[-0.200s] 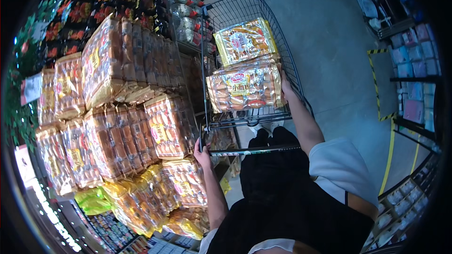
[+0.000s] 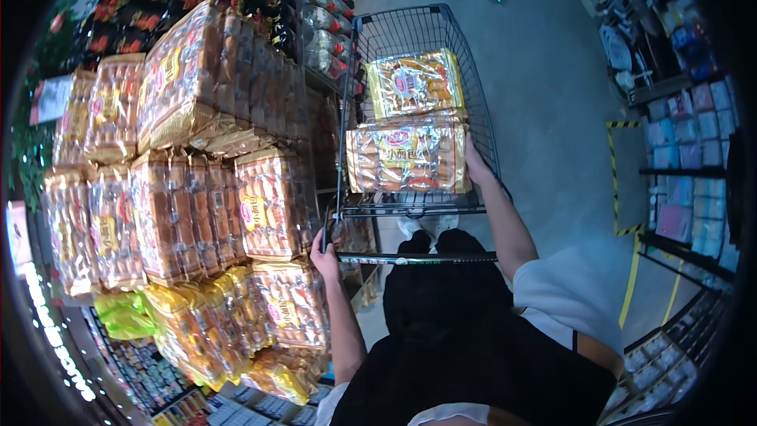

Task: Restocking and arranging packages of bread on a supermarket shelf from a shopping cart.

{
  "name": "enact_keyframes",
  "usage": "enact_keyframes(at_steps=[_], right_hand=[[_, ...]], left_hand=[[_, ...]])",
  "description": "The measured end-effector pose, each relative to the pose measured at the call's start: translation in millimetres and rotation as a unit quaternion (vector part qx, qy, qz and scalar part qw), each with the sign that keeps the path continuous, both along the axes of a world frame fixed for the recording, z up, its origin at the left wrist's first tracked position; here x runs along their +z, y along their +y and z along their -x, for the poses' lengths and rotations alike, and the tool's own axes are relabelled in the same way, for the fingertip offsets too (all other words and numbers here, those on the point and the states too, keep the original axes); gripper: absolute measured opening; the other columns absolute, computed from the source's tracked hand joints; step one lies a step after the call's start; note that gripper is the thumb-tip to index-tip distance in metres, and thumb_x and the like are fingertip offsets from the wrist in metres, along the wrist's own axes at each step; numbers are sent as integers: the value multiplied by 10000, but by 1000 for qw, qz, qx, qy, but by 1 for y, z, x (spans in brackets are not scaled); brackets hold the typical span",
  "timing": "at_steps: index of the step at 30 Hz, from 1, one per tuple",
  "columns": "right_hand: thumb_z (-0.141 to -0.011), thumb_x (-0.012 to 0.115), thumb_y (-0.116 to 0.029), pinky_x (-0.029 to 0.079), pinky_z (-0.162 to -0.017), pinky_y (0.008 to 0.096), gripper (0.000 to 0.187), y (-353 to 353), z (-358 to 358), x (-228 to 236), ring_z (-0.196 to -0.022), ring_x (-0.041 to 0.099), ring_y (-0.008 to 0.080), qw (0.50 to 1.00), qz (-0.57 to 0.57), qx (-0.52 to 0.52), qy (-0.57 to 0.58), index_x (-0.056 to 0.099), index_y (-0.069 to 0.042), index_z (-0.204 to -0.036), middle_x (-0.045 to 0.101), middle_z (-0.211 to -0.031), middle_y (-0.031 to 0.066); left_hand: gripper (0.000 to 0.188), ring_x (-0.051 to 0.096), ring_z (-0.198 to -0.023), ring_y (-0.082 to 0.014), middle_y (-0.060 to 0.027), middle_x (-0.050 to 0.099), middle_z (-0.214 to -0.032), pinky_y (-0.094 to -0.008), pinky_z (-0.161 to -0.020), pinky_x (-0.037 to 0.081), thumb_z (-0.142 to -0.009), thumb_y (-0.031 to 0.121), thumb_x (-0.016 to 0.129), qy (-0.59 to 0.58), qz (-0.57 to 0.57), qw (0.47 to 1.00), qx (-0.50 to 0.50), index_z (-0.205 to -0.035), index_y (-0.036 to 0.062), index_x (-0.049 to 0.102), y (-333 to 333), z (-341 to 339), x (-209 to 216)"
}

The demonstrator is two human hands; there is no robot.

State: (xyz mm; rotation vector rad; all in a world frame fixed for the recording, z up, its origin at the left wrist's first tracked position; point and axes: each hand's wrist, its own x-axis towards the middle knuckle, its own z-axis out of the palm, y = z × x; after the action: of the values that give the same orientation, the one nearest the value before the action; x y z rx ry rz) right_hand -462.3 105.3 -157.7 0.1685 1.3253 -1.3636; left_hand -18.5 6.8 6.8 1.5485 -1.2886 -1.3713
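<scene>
Head view: I see a glossy, gold-edged bread pack inside the cart, brown rolls showing through. The right hand touches its right edge, how closed I can't tell; the left hand curls round the handle's left end.

Black wire cart on grey floor — gold-edged bread pack at near end, yellow-edged pack just beyond — both inside basket.

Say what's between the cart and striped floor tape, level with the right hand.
In the head view, only bare grey floor lies between cart basket and striped tape, level with the right hand.
</scene>
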Motion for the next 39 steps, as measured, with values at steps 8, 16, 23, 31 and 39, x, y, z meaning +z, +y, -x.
enact_keyframes(at_steps=[8,16,23,31,39], right_hand=[[-951,388,-564,308,-1067,348,736,14,-34,83,-1296,386,244,968,59,159,184,275,-28,-1443,412,-1410,129],[-938,519,-366,335,-1037,406,582,62,-70,147,-1244,424,386,772,-28,412,483,393,47,-1328,441,-1330,268],[-926,541,-353,403,-963,412,451,71,-80,166,-1148,514,371,725,-60,489,481,530,-14,-1223,528,-1233,225],[-879,619,-280,454,-866,402,380,82,-101,196,-991,583,348,707,-39,481,516,569,3,-1126,586,-1058,196],[-895,603,-209,480,-812,361,277,31,-142,225,-917,622,286,672,32,448,589,580,18,-1052,630,-987,163]], left_hand=[[441,653,-791,-144,-80,643,-1014,-244,-702,509,-779,-125,464,-21,13,999,33,-1193,-12,565,4,2,21],[293,597,-838,-92,-52,658,-939,-227,-768,480,-834,34,613,-108,105,986,68,-1127,17,600,13,-3,32],[261,579,-895,-101,-42,649,-978,-237,-790,455,-884,113,603,-176,72,958,217,-1136,45,606,32,-59,67],[684,159,-1398,-360,-133,210,-1524,-552,-1107,138,-869,482,547,-554,-8,794,250,-1417,119,357,61,-174,44],[711,36,-1435,-332,-98,93,-1564,-626,-1089,21,-916,549,437,-602,-46,765,225,-1487,182,223,65,-179,38]])
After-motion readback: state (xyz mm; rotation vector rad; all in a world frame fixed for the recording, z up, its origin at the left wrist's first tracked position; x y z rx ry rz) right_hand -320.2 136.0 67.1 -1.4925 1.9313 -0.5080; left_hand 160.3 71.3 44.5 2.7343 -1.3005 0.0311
